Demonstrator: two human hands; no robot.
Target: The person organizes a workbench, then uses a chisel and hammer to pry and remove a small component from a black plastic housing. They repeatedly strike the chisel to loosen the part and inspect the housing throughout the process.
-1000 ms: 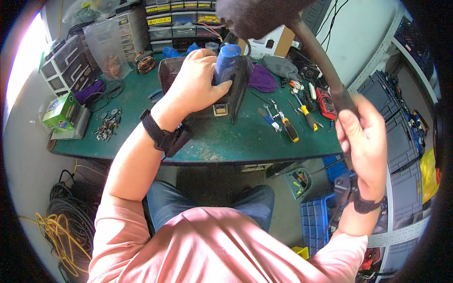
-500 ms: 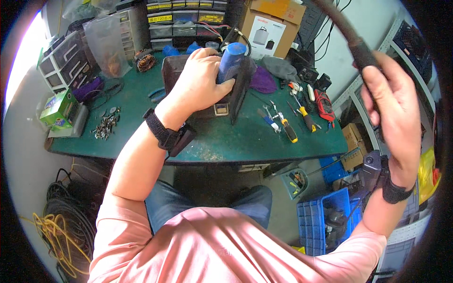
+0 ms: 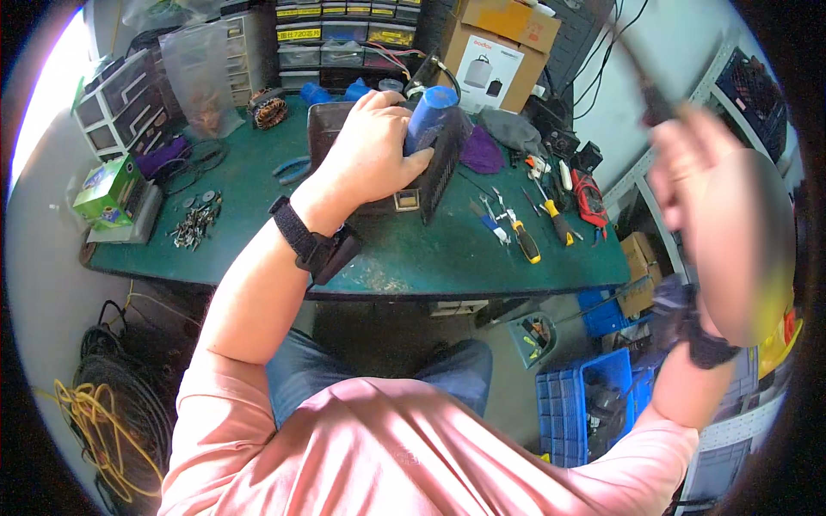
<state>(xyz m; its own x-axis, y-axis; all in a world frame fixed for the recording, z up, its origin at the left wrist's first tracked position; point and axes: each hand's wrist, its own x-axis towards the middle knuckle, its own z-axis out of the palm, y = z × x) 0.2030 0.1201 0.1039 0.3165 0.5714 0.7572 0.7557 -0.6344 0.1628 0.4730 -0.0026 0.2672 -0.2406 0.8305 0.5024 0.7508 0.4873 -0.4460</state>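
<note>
My left hand [image 3: 372, 148] rests on a dark, box-shaped device [image 3: 439, 172] on the green workbench [image 3: 258, 206] and steadies a blue cylinder [image 3: 428, 119] standing on it. My right hand [image 3: 718, 215] is raised at the right, blurred by motion, and grips a dark rod-like handle [image 3: 650, 82] that runs up and to the left. What is on the far end of the handle lies outside the picture.
Screwdrivers [image 3: 520, 236] and small tools lie right of the device. A pile of screws [image 3: 196, 225], a green box [image 3: 105, 191], drawer cabinets [image 3: 120, 90] and cardboard boxes [image 3: 499, 43] ring the bench. Blue crates [image 3: 585, 413] stand on the floor at right, coiled cables [image 3: 103, 413] at left.
My right hand has swung the dark handle up and to the right, away from the bench, and is now blurred. My left hand has stayed on the device and blue cylinder.
</note>
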